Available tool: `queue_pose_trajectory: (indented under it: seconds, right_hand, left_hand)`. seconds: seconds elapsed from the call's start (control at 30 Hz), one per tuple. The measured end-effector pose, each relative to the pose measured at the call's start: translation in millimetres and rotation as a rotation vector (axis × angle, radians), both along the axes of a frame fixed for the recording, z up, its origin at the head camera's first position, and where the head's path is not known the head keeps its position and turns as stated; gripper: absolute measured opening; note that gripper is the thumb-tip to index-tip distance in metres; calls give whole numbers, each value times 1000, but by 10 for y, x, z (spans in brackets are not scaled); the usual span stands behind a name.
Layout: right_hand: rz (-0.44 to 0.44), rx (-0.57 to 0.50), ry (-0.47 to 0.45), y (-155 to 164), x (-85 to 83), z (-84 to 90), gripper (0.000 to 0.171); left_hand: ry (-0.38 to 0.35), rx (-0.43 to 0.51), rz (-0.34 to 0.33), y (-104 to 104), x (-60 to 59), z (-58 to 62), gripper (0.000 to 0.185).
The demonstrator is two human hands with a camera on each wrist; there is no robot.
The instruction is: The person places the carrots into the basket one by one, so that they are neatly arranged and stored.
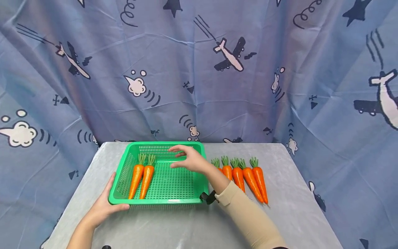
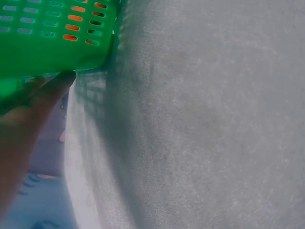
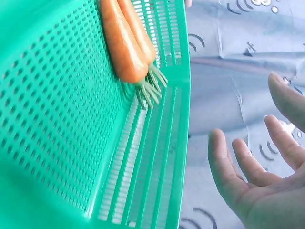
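Left hand is resting against the rectangular green plastic basket, fingers straight; right hand is hovering wide, empty. I'd be clearing the two green-topped orange carrots at left.

Five tapered orange carrots are laid, and a green rectangular plastic basket is apparently set, on a pale grey tabletop.

Blue airplane-print curtain, creased folds; pale grey tabletop

Head view is bright, even; left wrist is hazy, basket shadows tabletop; right wrist looks washed-out.
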State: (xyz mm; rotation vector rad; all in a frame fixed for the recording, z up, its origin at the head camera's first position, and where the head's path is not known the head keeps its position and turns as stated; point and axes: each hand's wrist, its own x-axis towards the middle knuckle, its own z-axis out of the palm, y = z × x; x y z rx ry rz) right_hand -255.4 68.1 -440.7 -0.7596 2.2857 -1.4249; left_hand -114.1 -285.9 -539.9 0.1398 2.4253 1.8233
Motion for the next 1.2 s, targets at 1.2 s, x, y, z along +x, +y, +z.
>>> queue_pose_trajectory:
  seconds: [1.2]
  right_hand:
    - [-493, 25, 21, 2132, 478, -450, 58]
  left_hand:
    - [-2, -9, 4, 17, 30, 5, 126]
